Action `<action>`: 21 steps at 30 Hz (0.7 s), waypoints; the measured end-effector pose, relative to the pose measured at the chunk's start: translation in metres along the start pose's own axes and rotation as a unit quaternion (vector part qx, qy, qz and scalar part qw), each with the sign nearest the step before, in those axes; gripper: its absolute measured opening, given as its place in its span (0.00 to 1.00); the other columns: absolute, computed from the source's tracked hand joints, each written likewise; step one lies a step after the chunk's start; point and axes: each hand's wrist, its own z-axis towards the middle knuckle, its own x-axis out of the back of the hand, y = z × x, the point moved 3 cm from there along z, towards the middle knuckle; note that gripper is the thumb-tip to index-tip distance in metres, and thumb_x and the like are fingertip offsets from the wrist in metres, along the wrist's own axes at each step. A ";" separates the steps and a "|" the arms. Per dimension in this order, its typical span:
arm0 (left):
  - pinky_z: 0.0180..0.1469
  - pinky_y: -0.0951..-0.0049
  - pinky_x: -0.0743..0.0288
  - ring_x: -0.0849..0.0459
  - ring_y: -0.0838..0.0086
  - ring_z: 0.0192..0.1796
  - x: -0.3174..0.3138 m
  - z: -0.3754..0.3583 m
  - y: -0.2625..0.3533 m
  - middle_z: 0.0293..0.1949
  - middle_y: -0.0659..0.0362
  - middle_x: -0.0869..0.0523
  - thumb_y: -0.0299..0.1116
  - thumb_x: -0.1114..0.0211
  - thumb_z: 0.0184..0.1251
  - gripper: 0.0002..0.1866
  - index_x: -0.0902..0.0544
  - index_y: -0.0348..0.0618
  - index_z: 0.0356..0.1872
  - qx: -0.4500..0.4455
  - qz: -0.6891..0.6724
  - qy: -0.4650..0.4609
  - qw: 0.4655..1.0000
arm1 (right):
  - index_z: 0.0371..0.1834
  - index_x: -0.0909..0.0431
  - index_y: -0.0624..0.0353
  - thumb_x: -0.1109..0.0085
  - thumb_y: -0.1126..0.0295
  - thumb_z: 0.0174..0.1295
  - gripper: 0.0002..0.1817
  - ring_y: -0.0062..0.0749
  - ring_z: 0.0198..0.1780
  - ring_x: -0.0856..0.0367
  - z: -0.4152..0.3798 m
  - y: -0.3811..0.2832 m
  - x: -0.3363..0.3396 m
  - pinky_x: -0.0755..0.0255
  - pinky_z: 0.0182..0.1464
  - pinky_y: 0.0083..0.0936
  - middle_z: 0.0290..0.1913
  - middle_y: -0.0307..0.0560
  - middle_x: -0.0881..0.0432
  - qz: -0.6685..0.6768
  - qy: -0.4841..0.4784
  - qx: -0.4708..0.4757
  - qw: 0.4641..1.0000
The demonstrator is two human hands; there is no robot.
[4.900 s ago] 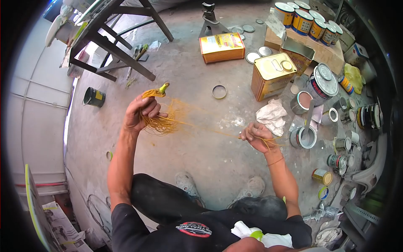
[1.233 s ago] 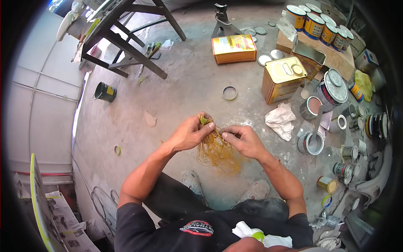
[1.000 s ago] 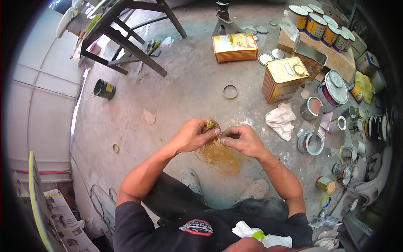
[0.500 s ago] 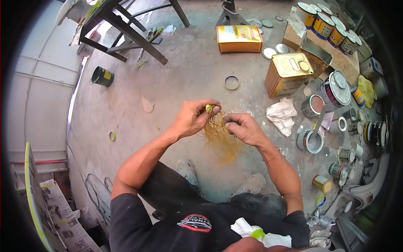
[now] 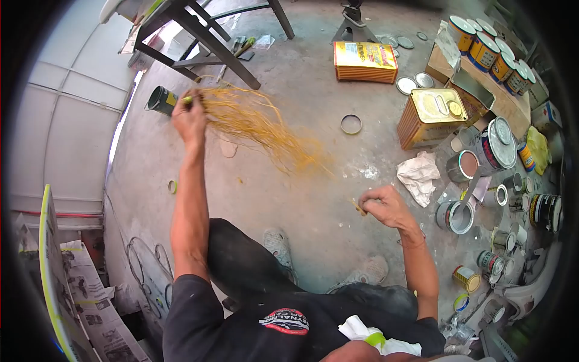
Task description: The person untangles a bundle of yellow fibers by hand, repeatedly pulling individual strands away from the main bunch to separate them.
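A long bundle of yellow-brown fibres (image 5: 253,120) hangs in the air, its loose ends spread out to the right. My left hand (image 5: 190,117) grips the bundle at its yellow-green bound end, near the dark can (image 5: 161,101). Low on the right, my right hand (image 5: 386,206) is closed, with a small yellowish piece (image 5: 358,207) at its fingertips. The piece is too small to make out clearly. A wide gap separates the two hands.
Paint cans (image 5: 464,166), a crumpled cloth (image 5: 418,177) and a square tin (image 5: 431,117) stand or lie at the right. A thinner tin (image 5: 365,61) lies at the top. A dark metal stand (image 5: 208,39) is at the upper left.
My left hand has swung up and left with the fibres, which now stretch out behind it. My right hand has let go of the bundle and moved down and right.
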 end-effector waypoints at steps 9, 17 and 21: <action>0.32 0.79 0.28 0.22 0.82 0.30 -0.007 -0.041 0.053 0.30 0.62 0.17 0.40 0.37 0.72 0.16 0.19 0.33 0.43 0.135 -0.063 -0.308 0.940 | 0.35 0.16 0.64 0.41 0.68 0.58 0.10 0.25 0.29 0.21 -0.011 0.010 0.026 0.28 0.36 0.24 0.27 0.44 0.16 -0.008 0.123 -0.015 0.992; 0.35 0.78 0.25 0.20 0.82 0.35 -0.051 -0.129 0.095 0.36 0.62 0.16 0.47 0.39 0.73 0.20 0.22 0.38 0.49 0.233 -0.163 -0.502 0.817 | 0.41 0.17 0.63 0.37 0.71 0.60 0.09 0.30 0.33 0.17 0.017 -0.065 -0.033 0.25 0.39 0.24 0.33 0.47 0.15 -0.075 0.041 0.153 0.984; 0.40 0.77 0.24 0.20 0.81 0.39 -0.067 -0.159 0.096 0.39 0.62 0.17 0.48 0.40 0.73 0.20 0.24 0.41 0.50 0.250 -0.210 -0.579 0.747 | 0.43 0.17 0.64 0.37 0.69 0.61 0.11 0.31 0.29 0.18 0.018 -0.044 -0.040 0.25 0.33 0.26 0.31 0.52 0.16 -0.034 0.086 0.138 0.986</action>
